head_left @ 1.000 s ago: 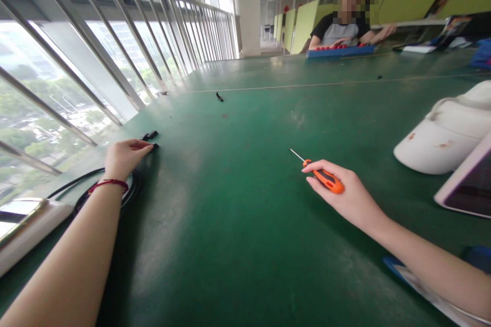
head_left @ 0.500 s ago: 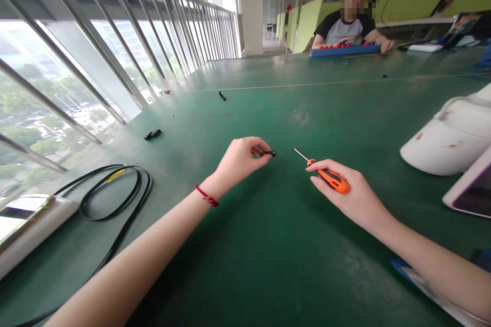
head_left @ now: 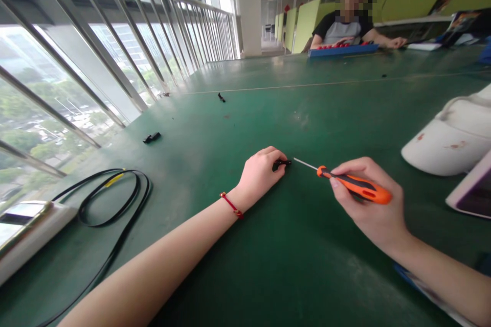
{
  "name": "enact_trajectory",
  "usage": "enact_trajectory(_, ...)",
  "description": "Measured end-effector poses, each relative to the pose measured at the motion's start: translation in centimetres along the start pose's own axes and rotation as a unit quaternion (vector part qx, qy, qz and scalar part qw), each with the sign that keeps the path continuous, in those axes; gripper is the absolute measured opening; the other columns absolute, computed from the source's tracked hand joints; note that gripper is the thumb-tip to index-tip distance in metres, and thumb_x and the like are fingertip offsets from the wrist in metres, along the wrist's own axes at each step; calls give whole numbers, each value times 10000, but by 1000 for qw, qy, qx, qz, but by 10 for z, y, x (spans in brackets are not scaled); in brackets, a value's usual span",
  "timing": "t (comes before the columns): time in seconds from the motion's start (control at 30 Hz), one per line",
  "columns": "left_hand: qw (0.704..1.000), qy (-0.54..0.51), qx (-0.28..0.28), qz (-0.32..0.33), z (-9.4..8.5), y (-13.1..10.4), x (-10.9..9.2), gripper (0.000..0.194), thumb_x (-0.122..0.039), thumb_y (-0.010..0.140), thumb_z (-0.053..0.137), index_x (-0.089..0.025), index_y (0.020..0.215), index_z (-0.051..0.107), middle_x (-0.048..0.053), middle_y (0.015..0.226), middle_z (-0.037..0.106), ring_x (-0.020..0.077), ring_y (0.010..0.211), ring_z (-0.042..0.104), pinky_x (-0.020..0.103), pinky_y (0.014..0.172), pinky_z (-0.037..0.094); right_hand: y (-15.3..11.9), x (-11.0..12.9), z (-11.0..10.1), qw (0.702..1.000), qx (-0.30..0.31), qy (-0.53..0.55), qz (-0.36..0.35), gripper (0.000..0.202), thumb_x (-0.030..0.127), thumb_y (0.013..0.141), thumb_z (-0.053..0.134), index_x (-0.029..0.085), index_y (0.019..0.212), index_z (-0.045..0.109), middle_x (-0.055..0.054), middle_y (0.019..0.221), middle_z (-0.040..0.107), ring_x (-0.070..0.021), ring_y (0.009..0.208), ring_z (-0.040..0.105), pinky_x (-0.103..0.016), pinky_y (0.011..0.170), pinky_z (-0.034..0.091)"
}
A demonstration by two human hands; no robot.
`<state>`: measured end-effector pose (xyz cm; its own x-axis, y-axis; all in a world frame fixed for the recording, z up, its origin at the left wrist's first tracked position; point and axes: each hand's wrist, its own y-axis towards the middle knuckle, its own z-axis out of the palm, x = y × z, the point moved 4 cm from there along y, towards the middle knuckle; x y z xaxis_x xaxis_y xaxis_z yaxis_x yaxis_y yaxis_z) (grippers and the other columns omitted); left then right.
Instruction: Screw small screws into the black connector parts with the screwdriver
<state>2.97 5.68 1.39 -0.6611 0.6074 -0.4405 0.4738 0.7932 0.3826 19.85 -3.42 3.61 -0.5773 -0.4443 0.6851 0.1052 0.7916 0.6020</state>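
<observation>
Near the middle of the green table (head_left: 245,127), my left hand (head_left: 263,171) pinches a small black part (head_left: 283,163) between thumb and fingers. A red cord bracelet (head_left: 231,205) circles that wrist. To the right, my right hand (head_left: 374,204) is closed on the orange and black handle of a screwdriver (head_left: 356,185). Its thin metal shaft points left, with the tip close to the black part. Whether tip and part touch, I cannot tell.
Small black pieces (head_left: 152,138) (head_left: 221,97) lie on the table at the left and farther back. A looped black cable (head_left: 142,199) lies beside a white device (head_left: 34,230). A white container (head_left: 448,138) stands right. Across the table sits a person (head_left: 343,30) behind a blue tray (head_left: 343,50).
My left hand has moved right and slightly nearer with the black part. My right hand has shifted right, and the screwdriver now lies flatter, its tip near the part.
</observation>
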Motion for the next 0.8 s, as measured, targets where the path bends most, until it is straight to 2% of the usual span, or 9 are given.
enact_trajectory(0.1,999,-21,-19,-25,-1,2,4,144,-153,779,546,-204,860,654,25,926,672,160,827,632,264,731,510,-4,8,-2,999,-4,-31,-41,58,237,781,595,249,764,541,11,675,606,-119,531,565,-242,499,445)
enact_trajectory(0.23,999,-28,-12,-12,0,3,4,144,-152,779,550,-204,858,659,24,927,671,163,836,632,266,732,513,-7,11,-1,996,12,-42,-74,67,221,785,594,257,802,540,15,705,618,-120,555,576,-244,520,449)
enact_trajectory(0.4,1000,-18,-7,-5,0,2,1,148,-157,787,540,-200,867,658,26,937,667,168,850,626,267,728,509,-6,7,-1,998,-8,-37,-57,83,211,794,602,253,835,543,16,753,623,-110,598,585,-225,560,458)
enact_trajectory(0.8,1000,-8,-2,-7,0,3,-1,142,-174,785,545,-196,868,659,27,906,669,174,840,617,274,727,501,-2,4,2,999,16,-29,-36,47,228,806,587,239,825,546,11,752,623,-116,613,593,-226,577,466)
